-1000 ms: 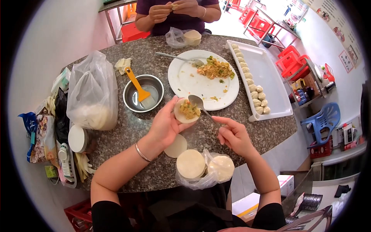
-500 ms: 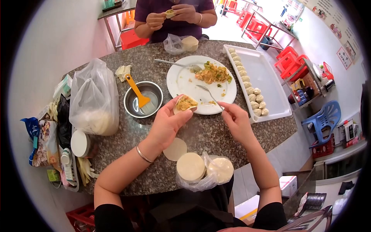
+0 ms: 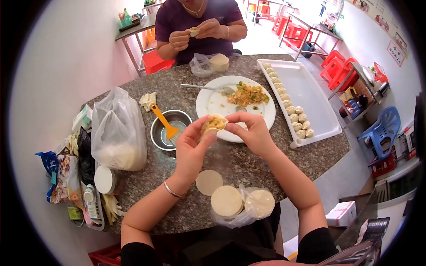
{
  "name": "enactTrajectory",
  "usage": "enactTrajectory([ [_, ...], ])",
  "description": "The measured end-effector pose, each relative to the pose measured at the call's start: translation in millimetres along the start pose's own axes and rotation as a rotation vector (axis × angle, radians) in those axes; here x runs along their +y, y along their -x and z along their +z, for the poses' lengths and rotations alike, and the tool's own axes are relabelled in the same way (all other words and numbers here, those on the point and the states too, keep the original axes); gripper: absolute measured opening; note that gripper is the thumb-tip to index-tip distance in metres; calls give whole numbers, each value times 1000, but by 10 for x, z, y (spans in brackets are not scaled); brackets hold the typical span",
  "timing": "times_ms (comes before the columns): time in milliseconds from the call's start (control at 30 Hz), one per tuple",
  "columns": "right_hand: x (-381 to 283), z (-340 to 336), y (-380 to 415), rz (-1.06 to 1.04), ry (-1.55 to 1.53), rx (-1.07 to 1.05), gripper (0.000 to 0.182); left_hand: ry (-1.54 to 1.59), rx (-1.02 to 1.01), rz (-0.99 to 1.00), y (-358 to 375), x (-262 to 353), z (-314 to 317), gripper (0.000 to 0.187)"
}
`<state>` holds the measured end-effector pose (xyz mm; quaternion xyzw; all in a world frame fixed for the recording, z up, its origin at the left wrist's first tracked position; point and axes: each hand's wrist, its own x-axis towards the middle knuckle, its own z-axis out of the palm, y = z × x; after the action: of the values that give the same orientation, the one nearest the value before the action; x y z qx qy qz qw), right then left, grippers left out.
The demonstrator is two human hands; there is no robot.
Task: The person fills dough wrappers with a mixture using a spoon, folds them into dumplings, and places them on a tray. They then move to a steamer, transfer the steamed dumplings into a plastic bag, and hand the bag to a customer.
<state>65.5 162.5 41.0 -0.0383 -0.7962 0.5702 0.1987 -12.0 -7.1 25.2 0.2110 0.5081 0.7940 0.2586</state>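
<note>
My left hand (image 3: 193,141) cradles a round dumpling wrapper (image 3: 216,123) filled with orange-and-green chopped filling. My right hand (image 3: 254,134) pinches the wrapper's right edge between thumb and fingers. The filling still shows on top. Behind my hands is a white oval plate (image 3: 205,103) with a mound of filling (image 3: 251,95). One spoon (image 3: 202,87) rests over its left rim; another spoon (image 3: 241,109) lies by the filling, partly hidden by my right hand. Nearer me are a single wrapper (image 3: 209,182), a wrapper stack (image 3: 226,201) and more wrappers in a plastic bag (image 3: 259,205).
Pleated dumplings (image 3: 286,103) line the left side of a white tray (image 3: 317,106). A metal bowl (image 3: 155,137) holds an orange brush (image 3: 164,119). Left stand a bulging plastic bag (image 3: 119,128) and a lidded jar (image 3: 105,179). Opposite, a person (image 3: 199,31) holds another wrapper.
My right hand has let go of the spoon, now on the plate, and moved left to grip the filled wrapper. The view has shifted slightly, with the table appearing lower and farther right.
</note>
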Motion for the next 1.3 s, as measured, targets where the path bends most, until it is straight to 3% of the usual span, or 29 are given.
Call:
enactTrajectory([
  [67,116,53,-39,-13,-96,47,20,-137,-49,173,-12,-16,-11,41],
  [300,317,39,16,60,-263,67,18,-299,-123,245,-8,-154,-31,29],
  [533,199,99,89,19,-161,142,14,-303,-83,255,0,-203,-26,22],
  [600,168,118,94,-194,-42,189,13,-277,-18,213,-26,-182,-25,21],
  [733,171,94,119,-193,25,198,13,-305,-60,238,-19,-221,-53,20],
  [800,172,35,102,-20,-74,111,14,-312,-103,276,-23,-225,-54,20],
  [900,204,-62,49,-5,-37,49,15,-294,-160,266,-52,-245,-67,19],
  [1200,283,-235,-24,-212,138,221,15,-255,-103,189,-466,-285,225,14],
  [1300,338,-239,-35,-147,82,264,16,-233,-124,189,-497,-331,231,11],
])
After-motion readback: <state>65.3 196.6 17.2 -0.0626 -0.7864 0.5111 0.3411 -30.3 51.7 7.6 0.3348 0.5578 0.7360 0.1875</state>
